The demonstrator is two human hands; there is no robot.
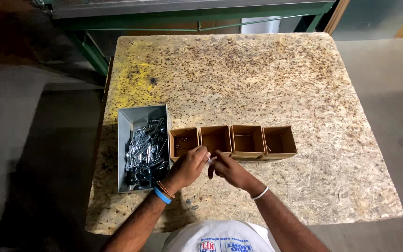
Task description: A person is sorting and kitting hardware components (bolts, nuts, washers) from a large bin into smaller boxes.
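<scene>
Nearest, both hands meet: the left hand (190,165) and right hand (227,169) share a pinching grip on a small metal piece (209,160). Just beyond, four cardboard boxes (232,141) look nearly empty; the grey tray (126,122) is full of bolts (146,151), so sorting seems barely begun. Rough chipboard tabletop (257,74), concrete floor (388,65), green frame (89,49) behind.

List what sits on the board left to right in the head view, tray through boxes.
Grey metal tray of silvery hardware → first brown box → second brown box → third brown box → fourth brown box. The left hand and right hand meet in front of the first two boxes, pinching a small pale piece.
</scene>
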